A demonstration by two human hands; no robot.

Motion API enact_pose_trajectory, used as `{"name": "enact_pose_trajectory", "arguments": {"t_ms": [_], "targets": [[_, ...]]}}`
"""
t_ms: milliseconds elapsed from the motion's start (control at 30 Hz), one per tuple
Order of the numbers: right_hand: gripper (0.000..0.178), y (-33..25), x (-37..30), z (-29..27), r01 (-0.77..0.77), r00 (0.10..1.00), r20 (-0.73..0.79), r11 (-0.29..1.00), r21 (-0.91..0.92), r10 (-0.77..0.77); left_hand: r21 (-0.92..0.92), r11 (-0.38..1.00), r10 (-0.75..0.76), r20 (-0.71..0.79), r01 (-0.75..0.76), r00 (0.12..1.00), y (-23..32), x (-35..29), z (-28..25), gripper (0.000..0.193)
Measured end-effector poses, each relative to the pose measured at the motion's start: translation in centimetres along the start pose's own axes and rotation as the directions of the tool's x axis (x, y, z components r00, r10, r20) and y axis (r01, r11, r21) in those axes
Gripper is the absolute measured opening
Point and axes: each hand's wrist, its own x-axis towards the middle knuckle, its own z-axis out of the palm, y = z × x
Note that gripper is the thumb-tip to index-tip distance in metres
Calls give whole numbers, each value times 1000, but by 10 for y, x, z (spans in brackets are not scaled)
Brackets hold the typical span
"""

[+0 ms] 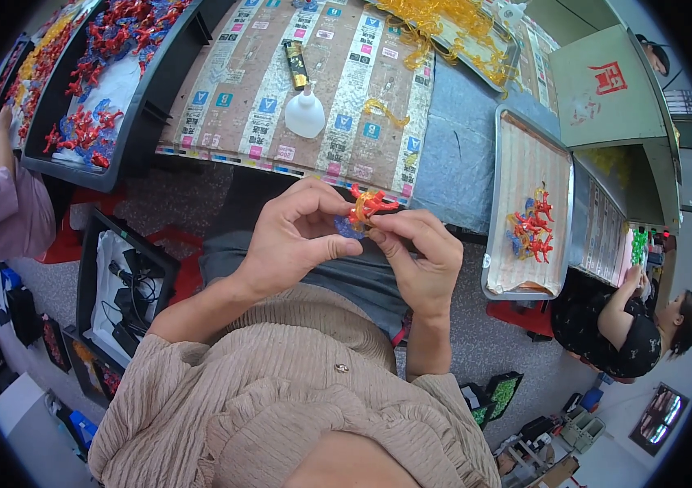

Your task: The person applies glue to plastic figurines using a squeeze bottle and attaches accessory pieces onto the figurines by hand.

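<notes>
Just in front of the table's near edge, a small plastic figure (368, 206) in red, translucent blue and yellow is held between my two hands. My left hand (290, 230) pinches its blue side, the thumb lying below it. My right hand (425, 254) grips the other side between thumb and fingertips. A yellow translucent strip appears to wrap around the red part; the fingers hide some of it. On the table beyond lie a white plastic bottle (305, 115) with a narrow tip, a black and gold lighter-shaped box (295, 65) and a loose yellow piece (386, 113).
A black bin (141, 122) holding red and blue figures stands at the left. On the right, a metal tray (517, 287) carries several figures with yellow parts. Yellow pieces (464, 32) pile up at the back. People sit at both sides (635, 342).
</notes>
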Motion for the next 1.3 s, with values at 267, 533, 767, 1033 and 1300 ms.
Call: {"name": "enact_pose_trajectory", "arguments": {"t_ms": [267,533,767,1033,1300], "targets": [[19,3,-2,3,-26,1000,0,1000,7,26,29,998,-52,-38,53,998,-4,-1,3,29],[22,0,-6,4,-3,999,-40,998,-66,1,-30,992,-122,-26,121,992,0,0,7,29],[23,2,-11,8,105,989,-88,979,-177,-122,-22,997,-78,-28,78,997,-3,0,8,29],[24,6,-12,10,149,980,-99,964,-219,-174,-40,997,-69,-53,66,996,-7,0,11,28],[22,7,-14,11,92,986,-126,982,-162,-113,-19,997,-72,-77,71,994,-7,-3,15,28]]}}
